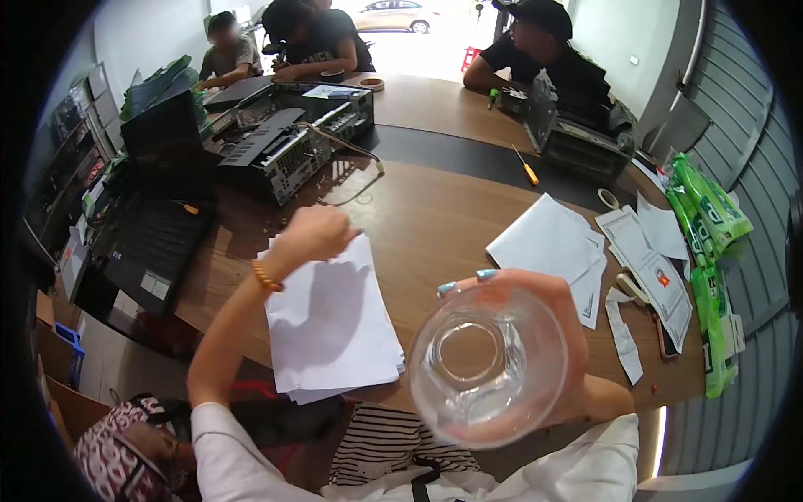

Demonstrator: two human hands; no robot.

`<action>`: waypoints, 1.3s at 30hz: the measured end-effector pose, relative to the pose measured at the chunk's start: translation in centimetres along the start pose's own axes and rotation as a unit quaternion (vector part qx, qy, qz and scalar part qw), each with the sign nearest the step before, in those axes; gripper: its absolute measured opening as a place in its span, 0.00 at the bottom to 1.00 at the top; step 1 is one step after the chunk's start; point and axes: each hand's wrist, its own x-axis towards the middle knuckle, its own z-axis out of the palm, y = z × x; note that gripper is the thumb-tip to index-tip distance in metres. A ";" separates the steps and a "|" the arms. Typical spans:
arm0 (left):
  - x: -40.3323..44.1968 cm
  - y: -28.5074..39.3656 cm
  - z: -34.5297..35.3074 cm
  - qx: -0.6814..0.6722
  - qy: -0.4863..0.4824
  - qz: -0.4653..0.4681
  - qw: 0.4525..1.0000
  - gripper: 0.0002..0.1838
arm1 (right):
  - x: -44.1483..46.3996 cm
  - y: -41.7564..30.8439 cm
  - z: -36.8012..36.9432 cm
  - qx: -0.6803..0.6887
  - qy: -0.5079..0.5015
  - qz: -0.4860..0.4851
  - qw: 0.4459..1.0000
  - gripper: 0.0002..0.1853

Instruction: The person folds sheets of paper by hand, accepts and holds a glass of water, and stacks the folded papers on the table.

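Right fingers [504, 279] clamped on clear cup [489, 364] | mouth facing camera, long axis end-on | left fingers [337, 234] together

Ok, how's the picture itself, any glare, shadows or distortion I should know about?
Head view: wide-angle bending with dark, rounded corners; doorway blown out nearly white; a shadow beside the left hand on the white paper stack; glare on the tabletop near the cable; bright reflections in the clear cup.

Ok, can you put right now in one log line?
left hand: fist over paper stack | right hand: holding clear cup | table: screwdriver lying beyond papers
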 end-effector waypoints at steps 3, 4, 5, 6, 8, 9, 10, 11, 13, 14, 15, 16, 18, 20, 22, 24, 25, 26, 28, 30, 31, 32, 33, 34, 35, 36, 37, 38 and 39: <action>2.9 1.2 4.7 -0.088 0.174 0.009 0.981 0.20 | 1.2 -0.8 1.4 0.081 0.030 -0.009 0.996 0.44; 3.0 1.5 5.8 -0.085 0.172 0.005 0.981 0.20 | 1.6 -1.2 1.6 0.109 0.037 -0.004 0.993 0.43; 3.0 1.8 6.9 -0.115 0.226 0.021 0.967 0.19 | 2.0 -1.6 1.8 0.137 0.045 0.001 0.990 0.43; 2.9 2.0 7.3 -0.145 0.277 0.038 0.949 0.18 | 2.8 -1.8 1.3 0.108 0.037 -0.068 0.991 0.43; 2.7 1.9 7.3 -0.169 0.274 0.046 0.946 0.17 | 3.8 -2.2 1.0 0.086 0.018 -0.102 0.991 0.42; 2.5 1.9 7.3 -0.192 0.273 0.057 0.941 0.16 | 4.1 -2.1 0.9 0.075 0.005 -0.101 0.992 0.42; 2.6 1.8 7.6 -0.190 0.276 0.056 0.941 0.16 | 4.2 -2.1 1.1 0.068 -0.006 -0.091 0.993 0.41; 2.7 1.7 7.8 -0.190 0.270 0.055 0.942 0.16 | 4.3 -2.0 1.1 0.059 -0.019 -0.078 0.995 0.41; 2.6 1.7 7.8 -0.190 0.278 0.058 0.940 0.16 | 4.0 -2.0 1.2 0.049 -0.035 -0.048 0.997 0.40; 2.5 1.8 7.8 -0.191 0.274 0.058 0.941 0.16 | 3.9 -2.0 1.2 0.045 -0.043 -0.040 0.997 0.40; 2.5 1.8 7.7 -0.194 0.274 0.057 0.940 0.16 | 3.5 -2.1 1.4 0.042 -0.046 -0.030 0.998 0.40; 2.5 1.9 7.6 -0.197 0.274 0.055 0.940 0.16 | 2.9 -2.3 1.9 0.037 -0.039 -0.020 0.998 0.40; 2.5 1.9 7.5 -0.194 0.272 0.053 0.941 0.16 | 2.1 -2.9 2.1 0.035 -0.030 -0.005 0.999 0.39; 2.4 1.8 7.6 -0.189 0.270 0.050 0.943 0.16 | 1.5 -3.3 2.7 0.034 -0.009 0.006 0.999 0.39; 2.5 1.8 7.7 -0.192 0.274 0.060 0.940 0.16 | 1.3 -3.5 3.1 0.036 0.024 0.007 0.999 0.35; 2.4 1.8 7.5 -0.196 0.267 0.055 0.942 0.17 | 1.3 -3.6 3.6 0.038 0.050 0.007 0.998 0.32; 2.3 1.8 7.5 -0.202 0.260 0.052 0.943 0.17 | 1.3 -3.7 3.9 0.039 0.059 0.007 0.997 0.31; 2.3 1.9 7.4 -0.202 0.259 0.051 0.943 0.17 | 1.3 -3.6 4.4 0.028 0.093 0.000 0.995 0.29; 2.3 1.8 7.5 -0.192 0.249 0.047 0.948 0.17 | 1.1 -3.5 4.7 0.016 0.126 -0.004 0.992 0.28; 2.3 1.8 7.5 -0.191 0.253 0.048 0.947 0.17 | 1.0 -3.4 4.6 0.028 0.124 0.000 0.992 0.26; 2.4 1.8 7.5 -0.190 0.258 0.051 0.946 0.18 | 0.9 -3.3 4.6 0.034 0.124 0.002 0.992 0.25; 2.4 1.8 7.5 -0.190 0.257 0.050 0.946 0.18 | 0.8 -3.3 4.5 0.040 0.124 0.003 0.991 0.24; 2.4 1.8 7.5 -0.186 0.256 0.046 0.947 0.18 | 0.8 -3.3 4.3 0.043 0.124 0.005 0.991 0.24; 2.4 1.8 7.5 -0.181 0.255 0.043 0.949 0.19 | 0.8 -3.4 4.1 0.046 0.124 0.006 0.991 0.23; 2.4 1.9 7.4 -0.181 0.255 0.043 0.949 0.19 | 0.8 -3.7 3.7 0.037 0.104 0.015 0.994 0.22; 2.4 1.9 7.4 -0.178 0.259 0.043 0.948 0.18 | 0.9 -3.8 3.7 0.032 0.094 0.021 0.995 0.21; 2.3 1.9 7.4 -0.176 0.260 0.043 0.948 0.18 | 0.9 -4.0 3.7 0.028 0.083 0.028 0.996 0.20; 2.3 1.9 7.4 -0.176 0.259 0.042 0.949 0.18 | 1.0 -4.0 4.0 0.030 0.103 0.027 0.994 0.19; 2.3 1.9 7.5 -0.181 0.256 0.043 0.949 0.18 | 1.4 -4.2 3.9 0.031 0.112 0.027 0.993 0.18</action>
